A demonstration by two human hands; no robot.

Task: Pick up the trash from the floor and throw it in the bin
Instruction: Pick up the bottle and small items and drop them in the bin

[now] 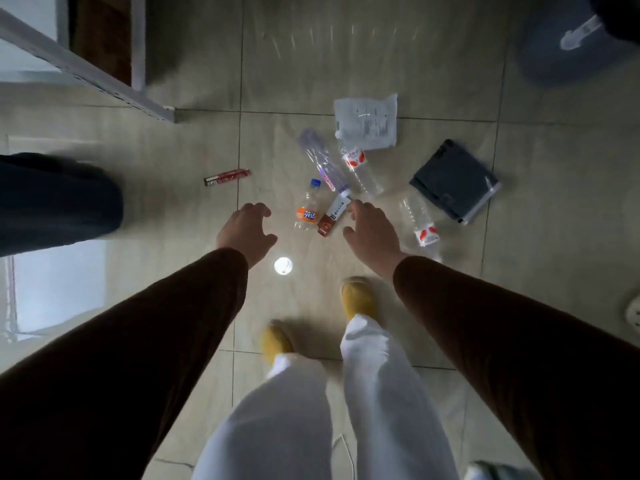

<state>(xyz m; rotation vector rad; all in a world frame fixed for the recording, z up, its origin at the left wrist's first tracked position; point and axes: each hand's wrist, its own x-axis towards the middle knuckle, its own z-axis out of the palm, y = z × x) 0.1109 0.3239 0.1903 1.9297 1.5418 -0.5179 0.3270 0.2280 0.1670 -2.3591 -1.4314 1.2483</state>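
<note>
Trash lies scattered on the tiled floor: a small orange-labelled bottle (307, 209) with a blue cap, a red and white box (333, 216), a long clear bottle (323, 162), two clear bottles with red and white labels (360, 171) (420, 221), a white plastic pouch (367, 122), a dark flat package (453, 180) and a red wrapper (227, 177). My left hand (247, 230) hovers open just left of the orange bottle. Fingers spread, my right hand (370, 230) is right of the box, holding nothing. A blue-grey bin (568, 46) stands at the top right.
A white metal frame (86, 71) crosses the upper left. Someone's dark trouser leg (55, 202) stands at the left. My yellow shoes (358, 299) and white trousers are below the hands. A white slipper (633, 315) is at the right edge.
</note>
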